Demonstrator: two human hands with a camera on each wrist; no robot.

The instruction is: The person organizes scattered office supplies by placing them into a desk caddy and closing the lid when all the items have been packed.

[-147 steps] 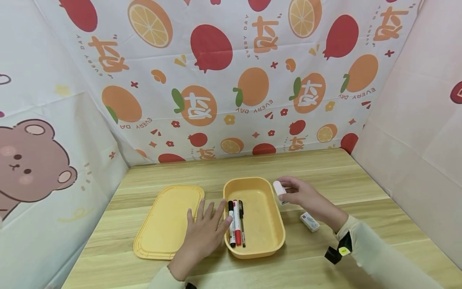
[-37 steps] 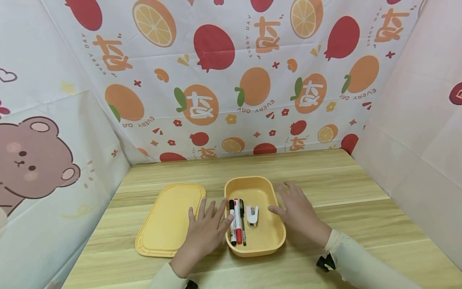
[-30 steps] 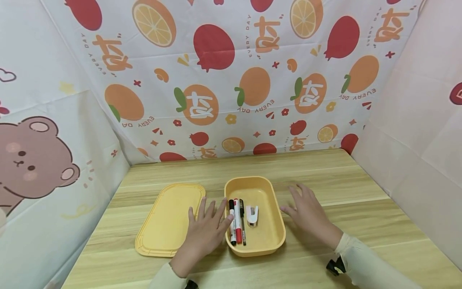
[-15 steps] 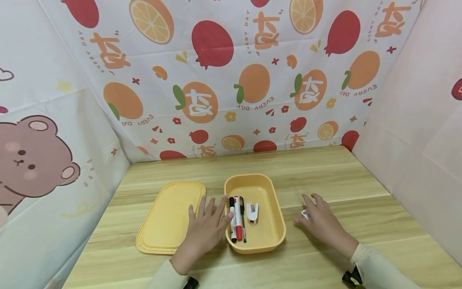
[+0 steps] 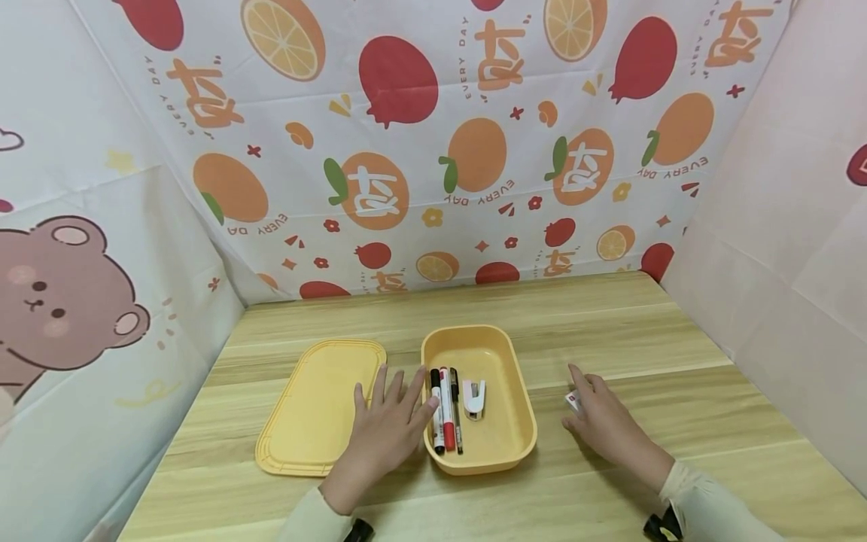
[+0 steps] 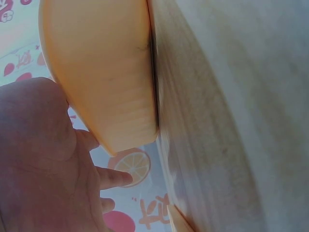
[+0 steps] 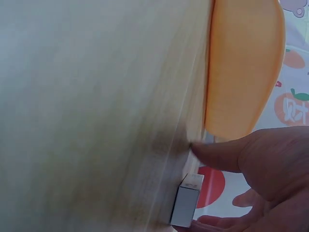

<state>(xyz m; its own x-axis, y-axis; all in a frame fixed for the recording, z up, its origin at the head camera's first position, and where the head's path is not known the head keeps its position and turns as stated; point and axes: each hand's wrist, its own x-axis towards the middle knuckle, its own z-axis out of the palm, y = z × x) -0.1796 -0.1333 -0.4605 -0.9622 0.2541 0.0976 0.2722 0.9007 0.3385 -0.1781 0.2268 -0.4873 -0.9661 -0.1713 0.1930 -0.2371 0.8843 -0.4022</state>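
Left hand: I have my left hand point(image 5: 382, 438) released, fingers spread and grasping nothing; its thumb reaches over the near-left rim of the yellow container point(image 5: 500, 436), and its outer fingers pass above the edge of the lid.
Right hand: my right hand point(image 5: 606, 421) curves loosely around a small white box point(image 5: 572, 401); my wrist view shows the thumb clear of the box and the fingers at its other side, so I count no grip, though whether a fingertip touches it I cannot tell.
Small white box: it sits on the wood-grain table point(image 5: 555, 324), right of the container and well apart from it, mostly hidden under my hand in the head view, with a small dark-red mark on the end I can see.
Container contents: along the left wall I see a black marker point(image 5: 439, 433), a red marker point(image 5: 448, 421) and a black-capped pen point(image 5: 454, 391) lying side by side; a white stapler point(image 5: 474, 406) lies just right of the pen.
Lid: the yellow lid point(image 5: 318, 410) lies flat on the table, left of the container.
Backdrop: a fruit-printed cloth point(image 5: 420, 181) hangs behind the table, and a bear-printed cloth point(image 5: 74, 293) hangs at the left.
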